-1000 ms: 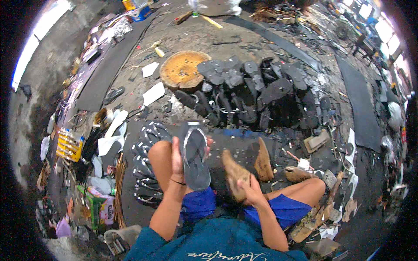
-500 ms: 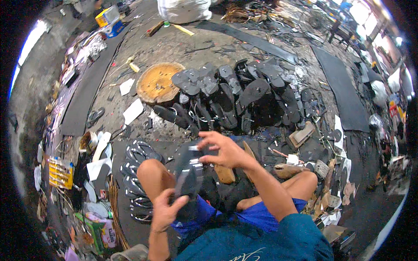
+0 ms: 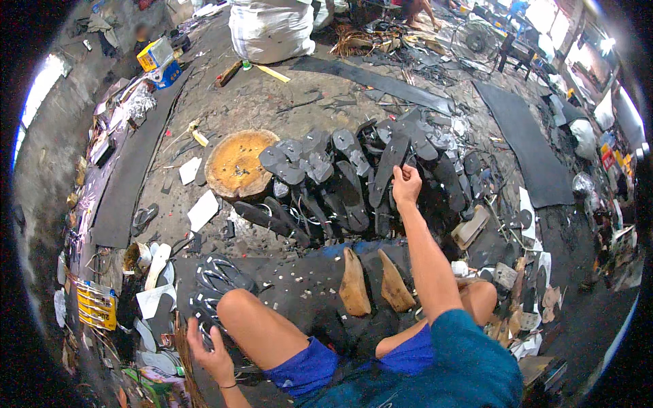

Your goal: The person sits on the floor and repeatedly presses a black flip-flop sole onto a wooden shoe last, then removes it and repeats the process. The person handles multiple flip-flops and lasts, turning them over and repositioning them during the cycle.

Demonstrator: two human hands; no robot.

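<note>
My right hand [image 3: 407, 185] reaches out over the heap of black soles and sandals, its fingers pinched on a long black sole [image 3: 391, 163] that stands tilted there. Beside my left knee, my left hand [image 3: 212, 355] is open, fingers spread and empty. It is next to a row of black strapped sandals [image 3: 224, 273], partly hidden by my knee and hand. Two wooden shoe lasts [image 3: 354, 284] [image 3: 395, 283] rest on the dark mat between my legs.
A round wooden block [image 3: 239, 163] stands left of the heap. Long black rubber strips [image 3: 524, 146] lie on the floor to the right and far side. A big white sack [image 3: 271, 32] is at the back. Scraps and a yellow box [image 3: 96, 306] line the left.
The dark sandal between my hands has left them. My left hand has moved left and down, away from my lap. My right hand has stretched forward and taken hold of a sole in the heap.
</note>
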